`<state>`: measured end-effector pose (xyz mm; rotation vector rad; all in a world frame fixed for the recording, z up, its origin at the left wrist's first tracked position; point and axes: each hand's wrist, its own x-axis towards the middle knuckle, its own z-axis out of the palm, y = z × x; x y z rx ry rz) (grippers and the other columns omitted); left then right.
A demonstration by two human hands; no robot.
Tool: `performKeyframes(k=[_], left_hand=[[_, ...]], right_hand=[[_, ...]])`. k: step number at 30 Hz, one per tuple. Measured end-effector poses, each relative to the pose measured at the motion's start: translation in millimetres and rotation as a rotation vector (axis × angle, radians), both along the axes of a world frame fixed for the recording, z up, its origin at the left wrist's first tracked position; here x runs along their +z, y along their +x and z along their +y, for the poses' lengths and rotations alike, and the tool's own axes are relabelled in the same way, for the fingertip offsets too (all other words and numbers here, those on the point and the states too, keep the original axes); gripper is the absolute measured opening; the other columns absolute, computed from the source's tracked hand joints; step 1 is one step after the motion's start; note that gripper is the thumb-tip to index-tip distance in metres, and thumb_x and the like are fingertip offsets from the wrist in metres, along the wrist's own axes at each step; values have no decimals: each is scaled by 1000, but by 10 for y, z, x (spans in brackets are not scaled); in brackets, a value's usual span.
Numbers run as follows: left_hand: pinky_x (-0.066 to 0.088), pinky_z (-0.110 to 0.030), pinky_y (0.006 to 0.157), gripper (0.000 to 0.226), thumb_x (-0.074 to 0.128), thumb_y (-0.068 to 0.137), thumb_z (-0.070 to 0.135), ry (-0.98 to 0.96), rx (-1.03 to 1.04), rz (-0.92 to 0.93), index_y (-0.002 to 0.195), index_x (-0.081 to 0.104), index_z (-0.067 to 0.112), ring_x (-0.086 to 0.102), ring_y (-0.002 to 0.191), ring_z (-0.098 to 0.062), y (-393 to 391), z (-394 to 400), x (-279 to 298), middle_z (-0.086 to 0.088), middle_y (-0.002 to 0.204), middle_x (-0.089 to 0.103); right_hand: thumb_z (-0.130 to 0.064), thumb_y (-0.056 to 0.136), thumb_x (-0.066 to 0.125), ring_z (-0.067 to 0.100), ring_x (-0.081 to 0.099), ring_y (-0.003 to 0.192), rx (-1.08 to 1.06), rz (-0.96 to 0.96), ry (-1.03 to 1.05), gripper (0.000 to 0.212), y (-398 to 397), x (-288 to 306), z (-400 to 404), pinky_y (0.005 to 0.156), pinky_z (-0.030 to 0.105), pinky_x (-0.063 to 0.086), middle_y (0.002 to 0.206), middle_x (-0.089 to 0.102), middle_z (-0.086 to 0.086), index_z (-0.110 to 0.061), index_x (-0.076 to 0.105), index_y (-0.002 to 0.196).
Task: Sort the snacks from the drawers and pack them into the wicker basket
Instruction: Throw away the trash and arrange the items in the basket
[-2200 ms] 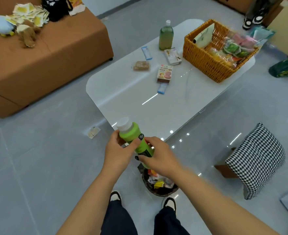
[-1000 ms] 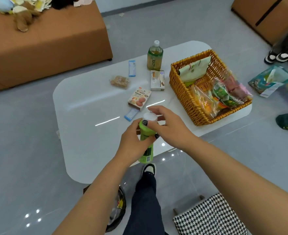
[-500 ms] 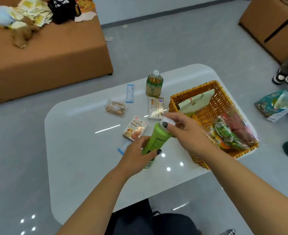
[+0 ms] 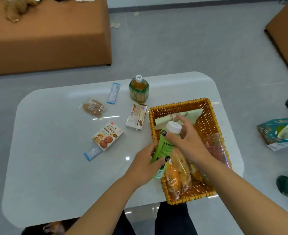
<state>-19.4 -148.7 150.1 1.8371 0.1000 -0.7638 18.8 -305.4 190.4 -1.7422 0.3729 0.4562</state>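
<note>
The shiny white worktop [image 4: 55, 175] carries the orange wicker basket [image 4: 206, 107]. Over the basket's left rim tilts the green bottle with a white cap [image 4: 164, 147]. The left hand [image 4: 144, 168] wraps its bottom; the right hand [image 4: 187, 141] pinches its neck

We see the bottle [image 4: 165, 146] between both hands, left hand [image 4: 145, 167] at its base, right hand [image 4: 187, 141] near its cap, over the basket [image 4: 206, 106] rim. Left of the hands lie two boxes [image 4: 107, 135] [image 4: 136, 116]; beyond them stands a second bottle [image 4: 138, 89] on the table [image 4: 55, 167].
</note>
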Motion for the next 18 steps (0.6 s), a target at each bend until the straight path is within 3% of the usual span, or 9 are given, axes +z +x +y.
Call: performKeyframes(k=[4, 9, 11, 14, 18], left_hand=[[50, -31, 98, 35, 63, 93, 29, -7, 35, -12, 121, 45, 41, 58, 111, -5, 188, -765, -197, 12, 121, 61], [43, -36, 108, 56, 73, 86, 24, 56, -58, -71, 137, 49, 27, 53, 122, -6, 664, -1281, -481, 8, 132, 59], [42, -33, 107, 53, 69, 88, 30, 163, -59, -212, 137, 50, 25, 51, 123, -6, 889, -1300, -602, 8, 135, 56], [38, -26, 103, 42, 59, 95, 34, 334, -79, -492, 134, 53, 22, 50, 122, -10, 1186, -1272, -799, 4, 133, 56], [32, -30, 107, 58, 67, 91, 26, 579, -255, -683, 142, 44, 12, 44, 130, -26, 1482, -1294, -1116, -10, 140, 51]], right_hand=[[-16, 84, 71, 5, 57, 110, 118, -94, -93, 56, 283, -157, -722, 92, 33, 52, 121, 58, -13, -34, 48, 132], [-4, 85, 68, -1, 63, 91, -46, -205, -40, 46, 589, -393, -1458, 75, 16, 53, 113, 64, -9, -23, 59, 126], [-6, 86, 68, 0, 63, 90, -125, -235, -60, 44, 699, -585, -1665, 73, 16, 54, 116, 64, -4, -21, 59, 126], [-11, 88, 67, 15, 62, 104, -188, -263, -126, 43, 853, -859, -1883, 85, 29, 56, 124, 60, 1, -24, 56, 127], [-12, 87, 68, 16, 59, 106, -207, -357, -174, 46, 1061, -1076, -2024, 85, 21, 53, 123, 55, -9, -24, 53, 129]])
